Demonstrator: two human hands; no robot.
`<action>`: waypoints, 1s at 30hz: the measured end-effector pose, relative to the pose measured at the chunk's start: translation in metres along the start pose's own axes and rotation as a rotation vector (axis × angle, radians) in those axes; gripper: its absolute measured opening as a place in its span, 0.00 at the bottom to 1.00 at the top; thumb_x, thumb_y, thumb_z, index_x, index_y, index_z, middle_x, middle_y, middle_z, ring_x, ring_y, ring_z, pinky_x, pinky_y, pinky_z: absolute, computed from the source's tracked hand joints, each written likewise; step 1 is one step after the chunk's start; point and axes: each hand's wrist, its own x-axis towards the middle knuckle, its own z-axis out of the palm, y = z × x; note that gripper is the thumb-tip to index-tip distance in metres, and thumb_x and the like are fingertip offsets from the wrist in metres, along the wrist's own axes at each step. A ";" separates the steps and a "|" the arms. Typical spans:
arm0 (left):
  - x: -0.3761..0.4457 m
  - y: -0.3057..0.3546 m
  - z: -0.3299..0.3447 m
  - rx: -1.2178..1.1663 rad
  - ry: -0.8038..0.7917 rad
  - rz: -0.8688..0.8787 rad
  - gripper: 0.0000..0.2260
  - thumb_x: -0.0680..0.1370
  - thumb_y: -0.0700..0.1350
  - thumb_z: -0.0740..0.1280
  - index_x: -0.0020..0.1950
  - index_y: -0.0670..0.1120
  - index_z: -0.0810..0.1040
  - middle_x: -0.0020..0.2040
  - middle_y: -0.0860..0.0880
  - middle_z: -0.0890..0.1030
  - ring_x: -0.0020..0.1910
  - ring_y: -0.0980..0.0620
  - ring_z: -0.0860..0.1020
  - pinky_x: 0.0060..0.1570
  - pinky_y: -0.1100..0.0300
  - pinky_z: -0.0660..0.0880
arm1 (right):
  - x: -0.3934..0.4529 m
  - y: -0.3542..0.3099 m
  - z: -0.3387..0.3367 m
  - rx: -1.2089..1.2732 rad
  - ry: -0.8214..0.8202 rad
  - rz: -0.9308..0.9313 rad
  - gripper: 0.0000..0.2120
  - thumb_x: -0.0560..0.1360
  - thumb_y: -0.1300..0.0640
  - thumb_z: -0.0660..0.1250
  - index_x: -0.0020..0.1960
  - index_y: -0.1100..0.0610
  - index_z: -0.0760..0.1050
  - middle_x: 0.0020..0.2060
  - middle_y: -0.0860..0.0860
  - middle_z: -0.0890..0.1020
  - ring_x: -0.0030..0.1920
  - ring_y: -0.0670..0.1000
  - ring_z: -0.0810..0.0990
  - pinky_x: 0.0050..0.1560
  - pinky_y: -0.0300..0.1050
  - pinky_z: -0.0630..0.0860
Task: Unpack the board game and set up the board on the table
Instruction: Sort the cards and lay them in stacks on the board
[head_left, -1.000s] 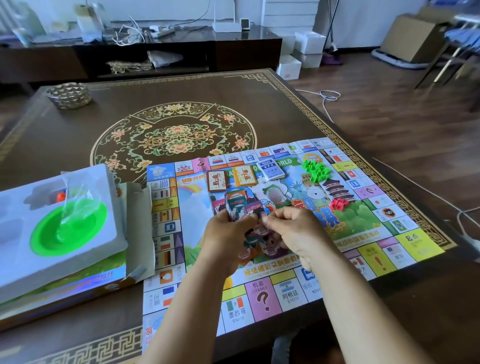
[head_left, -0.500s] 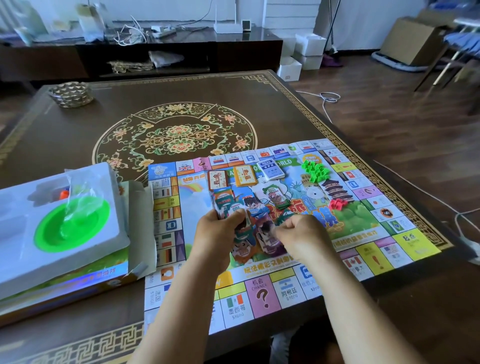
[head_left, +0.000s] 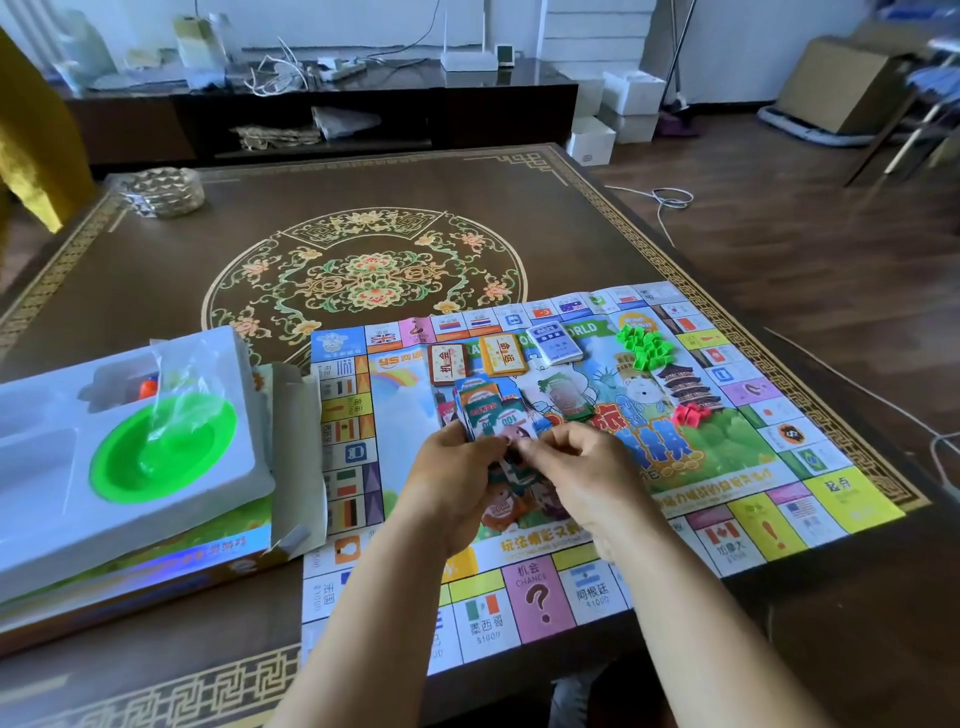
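The colourful paper game board (head_left: 737, 525) lies flat on the near right part of the dark table (head_left: 156, 270). My left hand (head_left: 457, 483) holds a fanned stack of play money (head_left: 483, 410) above the board's middle. My right hand (head_left: 587, 467) pinches one note at that stack. More notes lie under my hands. On the board sit three card decks: a red one (head_left: 449, 362), a yellow one (head_left: 503, 354) and a blue one (head_left: 555, 343). A pile of green houses (head_left: 643, 343) and a few red pieces (head_left: 691, 414) lie at the right.
The game box (head_left: 156, 561) lies at the near left with a white plastic insert (head_left: 218, 483) on it, holding a green bowl (head_left: 161, 452) and a clear bag. A woven metal dish (head_left: 161, 189) stands at the far left corner. Cables trail over the floor to the right.
My hands have come back together over the board's middle, the right hand closing on a note at the money stack. The view has shifted slightly.
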 end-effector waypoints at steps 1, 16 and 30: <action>0.000 -0.001 0.000 0.019 0.001 0.003 0.06 0.79 0.33 0.60 0.48 0.40 0.75 0.45 0.40 0.81 0.44 0.42 0.80 0.57 0.43 0.74 | 0.000 0.000 0.000 0.019 0.001 -0.001 0.13 0.72 0.47 0.70 0.43 0.57 0.79 0.39 0.55 0.84 0.36 0.50 0.79 0.36 0.42 0.75; 0.003 -0.003 0.001 -0.025 0.050 0.023 0.05 0.76 0.35 0.66 0.52 0.38 0.77 0.43 0.41 0.84 0.36 0.47 0.83 0.34 0.56 0.80 | 0.005 0.004 -0.006 0.198 0.041 0.058 0.08 0.70 0.54 0.74 0.36 0.50 0.75 0.33 0.46 0.80 0.34 0.44 0.77 0.35 0.40 0.74; 0.004 -0.005 0.007 -0.005 0.058 0.041 0.03 0.76 0.36 0.67 0.50 0.39 0.77 0.45 0.40 0.83 0.39 0.46 0.82 0.43 0.52 0.79 | 0.006 0.005 -0.007 0.177 -0.002 0.088 0.07 0.72 0.55 0.71 0.35 0.54 0.78 0.32 0.49 0.81 0.33 0.48 0.74 0.34 0.41 0.70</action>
